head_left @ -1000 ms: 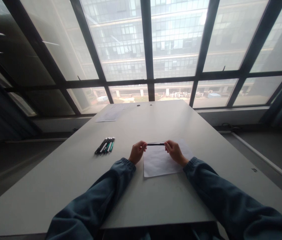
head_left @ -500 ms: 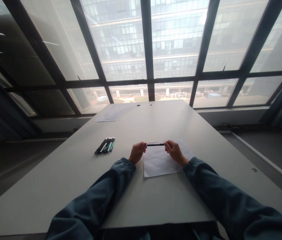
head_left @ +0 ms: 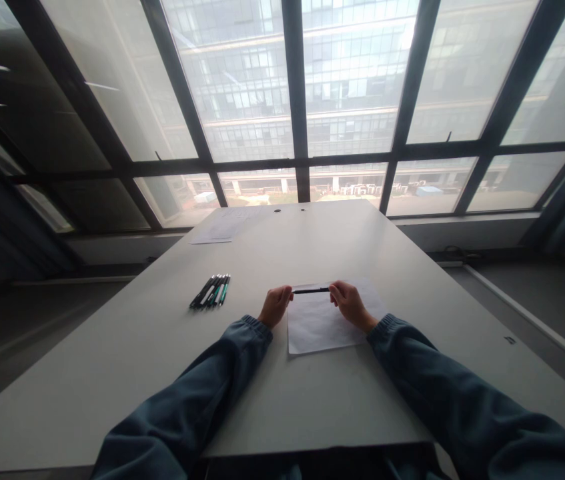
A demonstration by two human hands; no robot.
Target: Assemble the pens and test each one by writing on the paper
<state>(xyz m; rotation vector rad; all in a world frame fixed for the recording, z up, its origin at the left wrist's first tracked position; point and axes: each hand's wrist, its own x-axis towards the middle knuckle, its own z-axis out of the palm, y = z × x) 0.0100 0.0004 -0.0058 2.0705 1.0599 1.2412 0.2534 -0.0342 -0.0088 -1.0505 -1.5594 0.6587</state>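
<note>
A black pen [head_left: 311, 291] is held level between my two hands, over the far part of a white sheet of paper [head_left: 322, 327]. My left hand [head_left: 276, 305] pinches the pen's left end, just beyond the sheet's left edge. At the right end, the fingers of my right hand [head_left: 349, 303] are closed on the pen above the paper. Several dark and green pens [head_left: 211, 292] lie side by side on the white table [head_left: 247, 260], to the left of my hands.
More printed sheets [head_left: 215, 232] lie at the table's far left corner. Two small dark round spots show near the far edge. A small dark mark [head_left: 510, 340] is at the right side. Large windows stand beyond the table.
The fingertips of my left hand have shifted very slightly left along the pen. The right hand, paper and other pens look unchanged.
</note>
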